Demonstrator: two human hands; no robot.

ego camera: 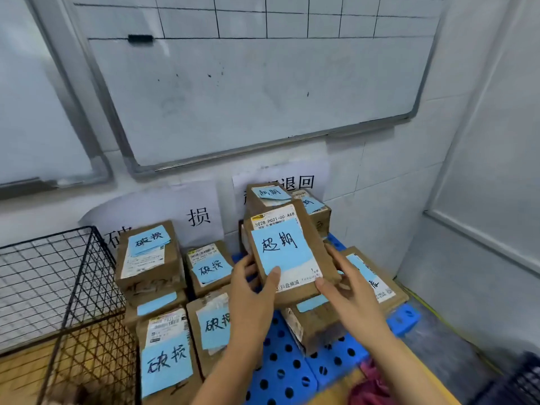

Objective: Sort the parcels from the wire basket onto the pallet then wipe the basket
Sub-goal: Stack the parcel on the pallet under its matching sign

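I hold a brown cardboard parcel with a blue note above the blue plastic pallet. My left hand grips its lower left edge, thumb on the blue note. My right hand grips its lower right edge. Under and behind it lie other parcels of the right-hand group. Several parcels with blue notes stand in the left-hand group. The black wire basket stands at the left; its visible part holds no parcels.
A whiteboard hangs on the tiled wall, with paper signs below it. A pink cloth lies at the bottom right, near a dark crate corner. A white wall closes the right side.
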